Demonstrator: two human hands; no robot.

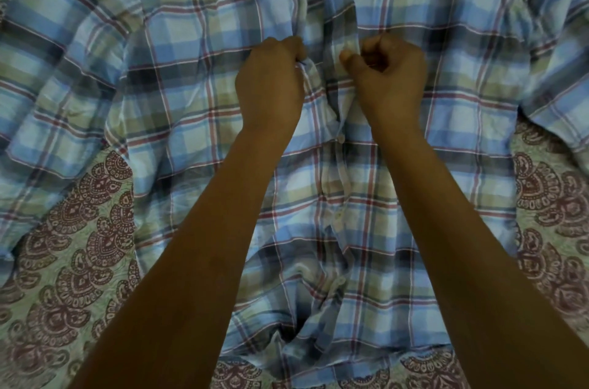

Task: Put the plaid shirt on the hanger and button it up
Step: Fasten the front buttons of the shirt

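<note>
The plaid shirt (197, 47), blue, green and red checked, lies spread flat with its front facing up and its hem toward me. Along its centre placket, white buttons (340, 137) show below my hands, and the lower ones look fastened. My left hand (271, 86) pinches the left front edge at mid-chest. My right hand (387, 79) grips the right front edge just opposite, thumb pointing toward the gap. The two hands sit close together on either side of the opening. No hanger can be seen; the collar area is cut off at the top.
The shirt lies on a pale green bedspread (73, 267) printed with dark red paisley shapes, visible at lower left, lower right (554, 197) and along the bottom. The shirt's sleeves spread out to both sides.
</note>
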